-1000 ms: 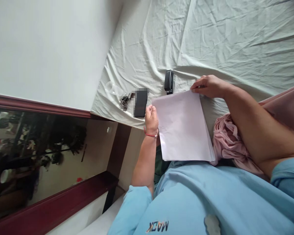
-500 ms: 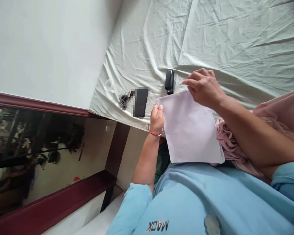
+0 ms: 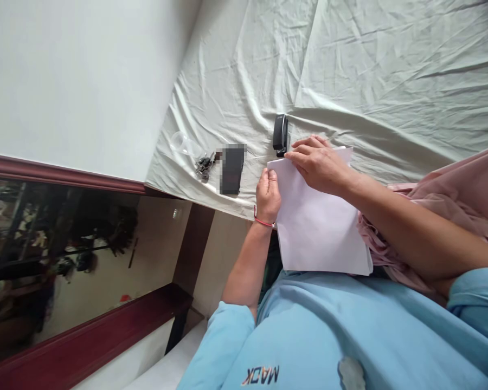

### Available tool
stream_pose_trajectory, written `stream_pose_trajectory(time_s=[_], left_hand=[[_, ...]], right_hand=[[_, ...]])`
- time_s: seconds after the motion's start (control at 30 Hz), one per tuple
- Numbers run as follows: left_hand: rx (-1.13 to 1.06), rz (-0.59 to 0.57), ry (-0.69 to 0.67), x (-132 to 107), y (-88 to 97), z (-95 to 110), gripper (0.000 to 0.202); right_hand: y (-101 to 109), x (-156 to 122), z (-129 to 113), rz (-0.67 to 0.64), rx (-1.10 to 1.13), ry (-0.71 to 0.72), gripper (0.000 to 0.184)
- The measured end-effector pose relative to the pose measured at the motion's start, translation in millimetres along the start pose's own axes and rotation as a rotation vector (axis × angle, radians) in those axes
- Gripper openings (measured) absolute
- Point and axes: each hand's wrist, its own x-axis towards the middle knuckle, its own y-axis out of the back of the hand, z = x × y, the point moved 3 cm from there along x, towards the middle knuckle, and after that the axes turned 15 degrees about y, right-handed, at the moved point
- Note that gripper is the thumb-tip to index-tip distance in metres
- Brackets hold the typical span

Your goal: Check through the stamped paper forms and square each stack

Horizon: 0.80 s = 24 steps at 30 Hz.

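Head view: left hand (red string on the wrist) grasps the paper at its left edge, near the far corner; right hand lies over the far edge, can't tell if pinching. Paper spans between the hands and toward the body. Stapler just beyond the right fingertips; phone, then keys, left of the left hand.

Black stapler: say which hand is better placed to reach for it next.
Probably the right hand: its fingers lie at the far edge of the papers, close to the black stapler, while the left hand holds their left side, farther away.
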Motion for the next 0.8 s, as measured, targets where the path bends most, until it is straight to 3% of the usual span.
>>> stream_pose_trajectory(time_s=[0.2, 0.37, 0.5, 0.7, 0.8], left_hand=[[-0.012, 0.008, -0.007, 1.8, 0.4, -1.0, 0.041], [-0.111, -0.095, 0.168, 17.4, -3.8, -8.1, 0.037], [-0.143, -0.172, 0.28, 34.2, -4.8, -2.2, 0.032], [-0.062, -0.218, 0.501, 56.7, -8.7, 5.9, 0.031], [-0.032, -0.225, 0.536, 65.2, -11.0, 4.6, 0.027]], right_hand=[[-0.2, 0.9, -0.7, 0.008, 0.06, -0.005, 0.041], [-10.2, 3.3, 20.7, -0.012, 0.156, -0.143, 0.042], [-16.4, 14.5, 40.6, -0.021, 0.106, -0.279, 0.038], [-29.8, 31.4, 53.9, -0.209, 0.05, -0.422, 0.028], [-33.4, 35.2, 59.4, -0.221, 0.035, -0.452, 0.027]])
